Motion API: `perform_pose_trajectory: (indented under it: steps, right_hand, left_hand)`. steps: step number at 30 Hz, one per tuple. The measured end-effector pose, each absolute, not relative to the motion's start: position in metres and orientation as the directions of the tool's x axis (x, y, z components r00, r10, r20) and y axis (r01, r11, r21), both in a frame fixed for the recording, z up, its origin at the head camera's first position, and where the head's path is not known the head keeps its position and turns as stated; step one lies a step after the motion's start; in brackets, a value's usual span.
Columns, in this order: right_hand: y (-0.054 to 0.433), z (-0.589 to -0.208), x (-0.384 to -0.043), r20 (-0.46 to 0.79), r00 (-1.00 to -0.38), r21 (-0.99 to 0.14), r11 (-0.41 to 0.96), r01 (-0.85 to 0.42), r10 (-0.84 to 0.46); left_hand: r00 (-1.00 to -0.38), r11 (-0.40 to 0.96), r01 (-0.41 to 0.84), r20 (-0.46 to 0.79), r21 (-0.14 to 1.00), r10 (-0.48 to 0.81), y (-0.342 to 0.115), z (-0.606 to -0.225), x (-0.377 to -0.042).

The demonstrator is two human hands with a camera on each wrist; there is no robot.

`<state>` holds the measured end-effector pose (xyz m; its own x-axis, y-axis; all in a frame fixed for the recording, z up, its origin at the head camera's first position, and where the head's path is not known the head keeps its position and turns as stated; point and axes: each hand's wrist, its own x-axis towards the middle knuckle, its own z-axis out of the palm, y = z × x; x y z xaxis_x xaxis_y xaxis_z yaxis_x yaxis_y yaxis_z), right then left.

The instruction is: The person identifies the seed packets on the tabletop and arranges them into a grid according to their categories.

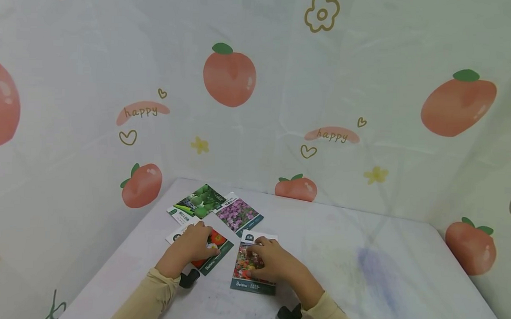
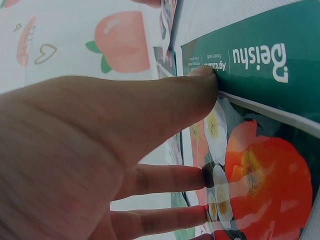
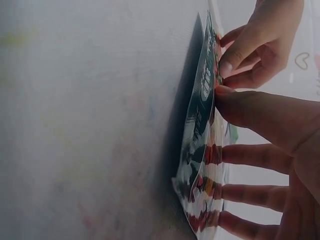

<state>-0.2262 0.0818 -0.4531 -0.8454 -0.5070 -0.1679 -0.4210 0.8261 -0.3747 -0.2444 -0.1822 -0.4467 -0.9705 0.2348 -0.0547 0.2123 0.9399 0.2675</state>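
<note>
My left hand rests its fingertips on a seed packet with red-orange poppies. Seen from the left wrist, the thumb touches the packet's green "Beishu" band while the other fingers reach straight onto the picture. To the right, my right hand touches a second seed packet printed with mixed flowers. The right wrist view has its thumb and spread fingers meeting the face of this packet. Both packets lie picture side up on the white table, partly hidden under the hands.
Behind the left hand lie a seed packet with green round fruit and one with purple flowers, close together. The table has a bluish smudge on its right side. A fruit-patterned cloth hangs around the table's back and sides.
</note>
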Motion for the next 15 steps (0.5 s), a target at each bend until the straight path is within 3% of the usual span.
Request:
perform_pose_trajectory:
  steps: [15]
  right_hand:
    - [0.0886,-0.4534,-0.224,-0.166,-0.844,-0.378,0.823,-0.424,-0.511]
  left_hand:
    - [-0.972,0.943,0.202,-0.064,0.264,0.226,-0.1824,-0.4486,-0.2448]
